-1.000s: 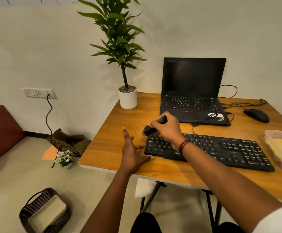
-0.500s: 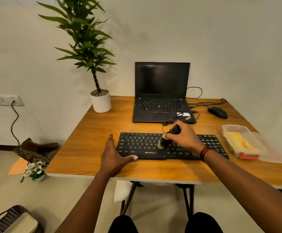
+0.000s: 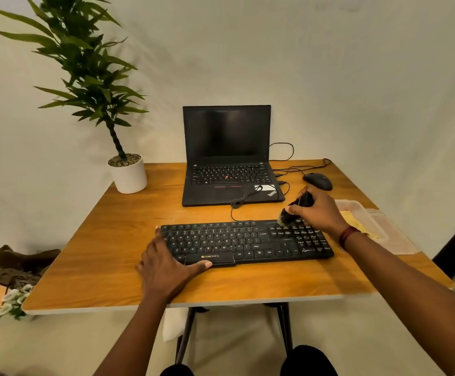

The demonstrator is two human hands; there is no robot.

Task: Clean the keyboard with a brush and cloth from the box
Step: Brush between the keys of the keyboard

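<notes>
A black keyboard lies across the front of the wooden table. My right hand grips a small black brush, its bristles touching the keys at the keyboard's far right end. My left hand lies flat on the keyboard's near left corner, fingers spread, thumb along the front edge. A clear plastic box with a yellow cloth inside sits just right of my right hand; its lid lies beside it.
An open black laptop stands behind the keyboard, its cable looping onto the table. A black mouse sits at the back right. A potted plant occupies the back left corner. A bag and flowers lie on the floor to the left.
My right hand has swept the brush from the keyboard's left end to its right end. My left hand has settled onto the keyboard's near left corner. The view has swung rightward.
</notes>
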